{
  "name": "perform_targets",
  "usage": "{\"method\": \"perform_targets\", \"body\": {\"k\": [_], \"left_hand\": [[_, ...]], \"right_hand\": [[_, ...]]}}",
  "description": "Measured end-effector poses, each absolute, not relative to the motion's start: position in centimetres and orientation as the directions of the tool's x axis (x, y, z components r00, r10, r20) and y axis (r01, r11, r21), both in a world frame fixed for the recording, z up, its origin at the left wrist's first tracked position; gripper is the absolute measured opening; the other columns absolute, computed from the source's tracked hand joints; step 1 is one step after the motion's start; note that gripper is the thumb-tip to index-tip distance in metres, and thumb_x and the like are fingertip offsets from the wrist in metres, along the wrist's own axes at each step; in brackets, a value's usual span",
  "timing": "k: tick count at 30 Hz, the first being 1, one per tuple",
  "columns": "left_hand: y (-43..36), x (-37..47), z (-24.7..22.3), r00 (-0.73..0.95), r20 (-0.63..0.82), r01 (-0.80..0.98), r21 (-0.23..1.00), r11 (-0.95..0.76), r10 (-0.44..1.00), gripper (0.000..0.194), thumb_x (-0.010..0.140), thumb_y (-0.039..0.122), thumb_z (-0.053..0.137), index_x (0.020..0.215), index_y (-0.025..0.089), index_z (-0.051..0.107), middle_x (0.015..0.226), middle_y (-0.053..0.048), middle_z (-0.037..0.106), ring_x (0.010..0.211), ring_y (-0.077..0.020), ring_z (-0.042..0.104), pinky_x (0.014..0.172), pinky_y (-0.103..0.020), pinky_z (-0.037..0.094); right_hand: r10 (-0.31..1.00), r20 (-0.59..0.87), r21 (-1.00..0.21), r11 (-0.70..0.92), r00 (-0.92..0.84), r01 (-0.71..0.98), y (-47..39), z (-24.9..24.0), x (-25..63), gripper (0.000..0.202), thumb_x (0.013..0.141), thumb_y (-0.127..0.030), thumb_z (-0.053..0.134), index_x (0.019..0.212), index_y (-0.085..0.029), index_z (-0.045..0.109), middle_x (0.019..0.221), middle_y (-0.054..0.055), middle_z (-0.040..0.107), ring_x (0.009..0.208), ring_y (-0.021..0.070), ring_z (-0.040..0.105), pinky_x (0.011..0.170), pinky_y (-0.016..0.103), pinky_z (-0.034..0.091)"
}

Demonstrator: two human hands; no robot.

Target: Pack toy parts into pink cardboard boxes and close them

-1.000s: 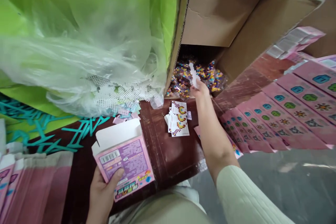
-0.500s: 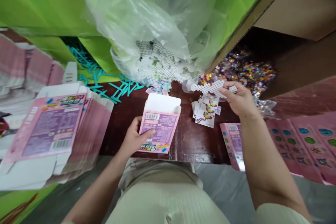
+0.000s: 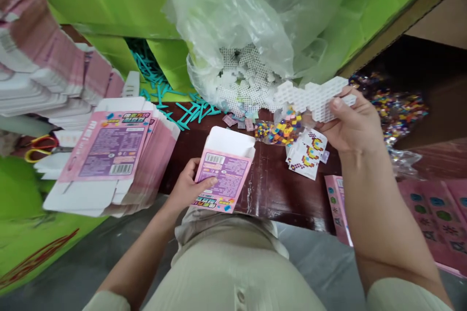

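My left hand (image 3: 191, 185) grips a pink and purple box (image 3: 224, 175) near the table's front edge, its white top flap standing open. Raised over the right part of the table, my right hand (image 3: 350, 116) pinches a white perforated board (image 3: 317, 97). Just left of that hand, below the board, a clear packet of colored beads (image 3: 279, 131) lies on the table. Printed pattern cards (image 3: 308, 155) lie beneath the right hand. Behind the board, a clear plastic bag (image 3: 233, 14) holds many white perforated pieces (image 3: 248, 77).
Flat pink boxes (image 3: 109, 155) are stacked at the left. Teal plastic tools (image 3: 193, 109) lie behind them, and yellow-handled scissors (image 3: 36, 150) are at the far left. A carton of bead packets (image 3: 397, 107) is at the back right. Pink boxes (image 3: 434, 214) stand at the right.
My right hand has risen with the white board, which is tilted more toward the camera. A bead packet now shows beside the cards. The view has shifted left.
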State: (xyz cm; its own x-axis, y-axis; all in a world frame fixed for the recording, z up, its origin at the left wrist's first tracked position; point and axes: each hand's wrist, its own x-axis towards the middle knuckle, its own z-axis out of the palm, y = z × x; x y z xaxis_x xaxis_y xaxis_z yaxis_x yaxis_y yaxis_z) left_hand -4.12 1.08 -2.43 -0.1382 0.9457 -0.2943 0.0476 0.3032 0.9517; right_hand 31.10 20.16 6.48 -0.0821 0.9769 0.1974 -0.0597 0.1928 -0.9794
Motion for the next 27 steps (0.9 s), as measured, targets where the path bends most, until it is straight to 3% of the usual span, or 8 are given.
{"method": "perform_targets", "body": {"k": [5, 8, 11, 15, 19, 23, 27], "left_hand": [[1.0, -2.2, -2.7, 0.035, -0.251, -0.101, 0.962, 0.253, 0.967, 0.058, 0.067, 0.038, 0.097, 0.11, 0.019, 0.063, 0.104, -0.005, 0.076, 0.093, -0.0211, 0.072, 0.082, -0.031, 0.059], [1.0, -1.3, -3.1, 0.035, -0.183, -0.204, 0.961, 0.186, 0.982, 0.057, 0.068, 0.038, 0.097, 0.109, 0.019, 0.063, 0.103, -0.003, 0.076, 0.091, -0.0188, 0.071, 0.083, -0.03, 0.058], [0.9, -1.3, -3.4, -0.006, -0.15, -0.215, 0.966, 0.145, 0.989, 0.058, 0.069, 0.039, 0.097, 0.11, 0.02, 0.062, 0.101, -0.003, 0.076, 0.09, -0.0191, 0.071, 0.083, -0.03, 0.058], [0.7, -2.1, -3.1, -0.037, -0.117, -0.175, 0.979, 0.109, 0.992, 0.06, 0.069, 0.04, 0.097, 0.112, 0.02, 0.06, 0.102, -0.004, 0.076, 0.093, -0.0198, 0.071, 0.084, -0.03, 0.058], [0.7, -1.7, -2.6, -0.009, -0.048, -0.077, 0.996, 0.048, 0.999, 0.059, 0.07, 0.038, 0.097, 0.113, 0.02, 0.061, 0.102, -0.004, 0.075, 0.091, -0.0188, 0.07, 0.081, -0.028, 0.057], [0.6, -0.8, -2.9, -0.004, 0.0, -0.039, 0.999, 0.0, 1.0, 0.057, 0.07, 0.039, 0.097, 0.11, 0.02, 0.061, 0.103, -0.003, 0.074, 0.091, -0.0186, 0.07, 0.081, -0.029, 0.057], [0.3, -0.8, -3.3, -0.043, 0.014, -0.01, 1.0, -0.014, 0.999, 0.058, 0.071, 0.04, 0.097, 0.112, 0.02, 0.061, 0.102, -0.003, 0.074, 0.091, -0.0189, 0.07, 0.083, -0.03, 0.057]], "right_hand": [[0.972, 0.2, -0.973, 0.183, -0.119, -0.143, 16.8, 6.4, 25.3, 0.041, 0.073, -0.052, 0.089, 0.096, -0.032, 0.061, 0.095, -0.003, 0.07, 0.077, 0.0184, 0.068, 0.074, 0.041, 0.06], [0.932, 0.299, -0.95, 0.311, -0.207, 0.03, 15.3, 6.0, 23.6, 0.032, 0.08, -0.048, 0.086, 0.098, -0.031, 0.067, 0.091, -0.004, 0.068, 0.08, 0.0172, 0.067, 0.078, 0.038, 0.059], [0.83, 0.378, -0.806, 0.513, -0.41, 0.294, 14.7, 7.0, 24.5, 0.018, 0.088, -0.042, 0.081, 0.096, -0.029, 0.071, 0.092, -0.001, 0.071, 0.085, 0.0197, 0.068, 0.083, 0.039, 0.057], [0.691, 0.396, -0.581, 0.698, -0.604, 0.419, 15.1, 10.6, 27.2, 0.012, 0.097, -0.043, 0.073, 0.102, -0.033, 0.073, 0.091, 0.001, 0.073, 0.079, 0.0198, 0.068, 0.072, 0.038, 0.053], [0.551, 0.291, -0.392, 0.815, -0.782, 0.427, 15.4, 13.9, 27.3, 0.022, 0.103, -0.052, 0.063, 0.107, -0.035, 0.076, 0.097, 0.002, 0.076, 0.083, 0.0202, 0.071, 0.072, 0.038, 0.052], [0.443, 0.165, -0.302, 0.873, -0.881, 0.383, 14.8, 15.5, 25.5, 0.028, 0.109, -0.043, 0.053, 0.113, -0.031, 0.078, 0.106, 0.003, 0.075, 0.092, 0.0218, 0.072, 0.079, 0.037, 0.054], [0.393, 0.171, -0.22, 0.909, -0.904, 0.353, 14.5, 15.9, 24.7, 0.039, 0.112, -0.043, 0.045, 0.102, -0.028, 0.079, 0.096, 0.005, 0.074, 0.086, 0.0215, 0.07, 0.077, 0.038, 0.055]]}}
